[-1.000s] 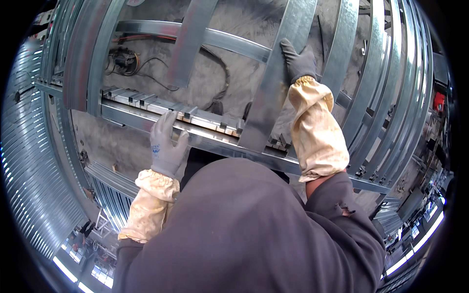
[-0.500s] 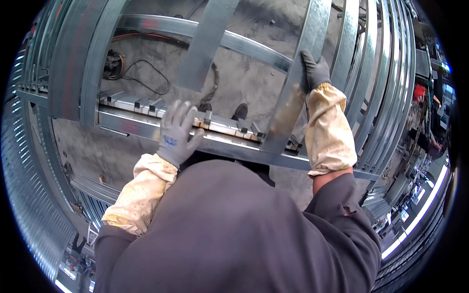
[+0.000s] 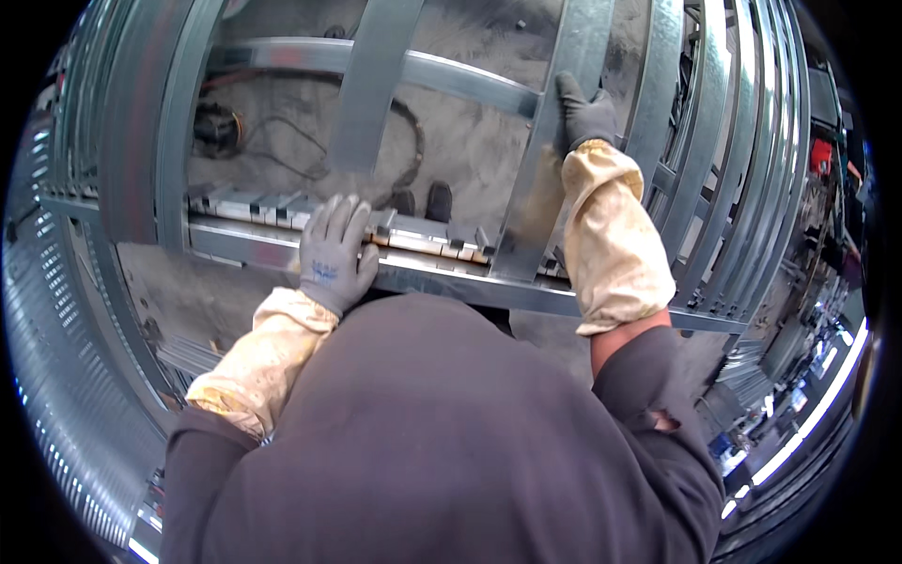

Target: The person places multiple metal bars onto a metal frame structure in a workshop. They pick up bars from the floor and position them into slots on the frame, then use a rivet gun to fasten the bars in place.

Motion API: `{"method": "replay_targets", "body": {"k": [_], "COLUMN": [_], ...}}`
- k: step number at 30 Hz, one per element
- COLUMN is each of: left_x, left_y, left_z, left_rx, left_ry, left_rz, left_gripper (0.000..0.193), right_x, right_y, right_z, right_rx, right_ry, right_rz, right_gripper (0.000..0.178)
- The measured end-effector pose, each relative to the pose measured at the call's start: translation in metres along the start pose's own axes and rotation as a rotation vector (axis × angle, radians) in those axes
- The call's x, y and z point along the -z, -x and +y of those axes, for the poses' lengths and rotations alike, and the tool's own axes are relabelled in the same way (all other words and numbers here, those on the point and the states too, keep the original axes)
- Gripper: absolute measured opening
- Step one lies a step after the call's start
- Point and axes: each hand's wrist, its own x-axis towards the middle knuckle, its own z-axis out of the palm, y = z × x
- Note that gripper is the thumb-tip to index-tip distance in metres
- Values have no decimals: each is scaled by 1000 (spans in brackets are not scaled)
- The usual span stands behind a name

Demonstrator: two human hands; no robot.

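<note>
My left hand [image 3: 336,252], in a grey glove, lies over the notched metal strip [image 3: 427,242] on the near rail. Its fingers are stretched out, pointing away from me, and the thumb is against the rail's side. Farther right, my right hand [image 3: 588,113] in a dark grey glove is closed on the edge of a flat galvanized metal bar [image 3: 578,47], which slants down to the near rail [image 3: 413,278]. Some of its fingers are hidden. Between my hands, another metal bar [image 3: 378,85] crosses the far rail [image 3: 470,83]; its near end looks blurred beyond my left hand.
Several parallel metal bars [image 3: 705,141] stand at the right, and more bars [image 3: 141,122] at the left. Through the frame show the concrete floor, cables [image 3: 282,122] and my shoes [image 3: 439,201]. A ribbed metal stack [image 3: 75,376] lies at the far left.
My right hand and the bar it grips appear farther left and slightly higher in the picture. The middle bar also appears farther left. My left hand's fingers are closer together. The view has shifted slightly.
</note>
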Motion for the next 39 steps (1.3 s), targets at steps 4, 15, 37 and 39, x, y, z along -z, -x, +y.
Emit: {"method": "replay_targets", "body": {"k": [4, 15, 37, 39], "left_x": [0, 4, 95, 98], "left_y": [-6, -7, -114, -104], "left_z": [5, 2, 10, 11], "left_rx": [13, 11, 510, 506], "left_ry": [-37, -2, 813, 781], "left_rz": [-13, -19, -181, -196], "left_gripper": [61, 62, 63, 65], "right_x": [22, -14, -107, -107], "right_y": [15, 56, -31, -23], "right_z": [-1, 16, -183, -184], "right_rx": [22, 301, -59, -47], "right_ry": [-85, 167, -1068, -931], "right_rz": [-131, 65, -487, -383], "right_gripper": [107, 108, 44, 41]}}
